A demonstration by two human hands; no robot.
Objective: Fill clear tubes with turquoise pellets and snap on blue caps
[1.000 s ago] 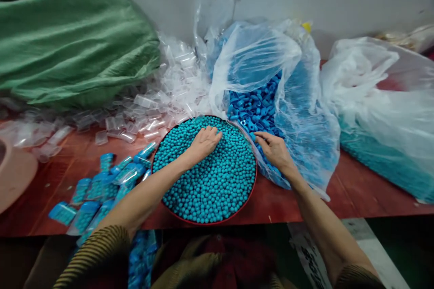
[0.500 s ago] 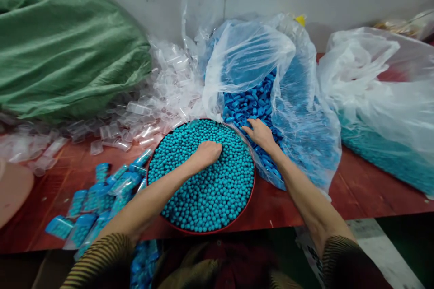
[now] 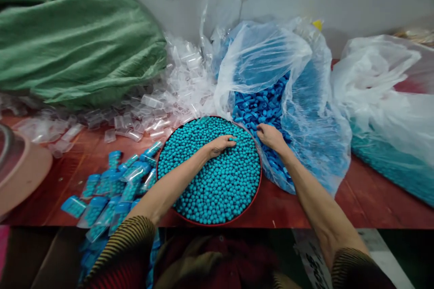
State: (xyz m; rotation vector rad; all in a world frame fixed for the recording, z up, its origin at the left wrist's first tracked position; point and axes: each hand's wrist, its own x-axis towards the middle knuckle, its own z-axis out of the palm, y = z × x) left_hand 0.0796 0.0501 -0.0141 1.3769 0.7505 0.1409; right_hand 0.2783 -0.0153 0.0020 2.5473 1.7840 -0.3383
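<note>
A round red tub (image 3: 260, 180) full of small teal beads (image 3: 217, 189) stands at the table's front edge. My left hand (image 3: 220, 145) is over the beads, its fingers bent and pointing right; whatever lies under them is hidden. Just right of the tub, my right hand (image 3: 270, 137) touches the near side of the blue caps (image 3: 259, 106) in an open plastic bag (image 3: 315, 122). Its fingers are pressed together, and I cannot make out what they hold. Filled, blue-capped containers (image 3: 130, 178) lie in a pile left of the tub.
Clear empty containers (image 3: 179, 86) are heaped behind the tub, beside a large green sack (image 3: 84, 40). A pink basin (image 3: 30, 171) is at the left edge. Another plastic bag (image 3: 383, 86) with teal contents stands at the right. The red table (image 3: 288, 210) ends close to my body.
The view has shifted, so the scene sits further right. My left hand has gone from a fist to partly extended fingers. My right hand's spread fingers have closed together.
</note>
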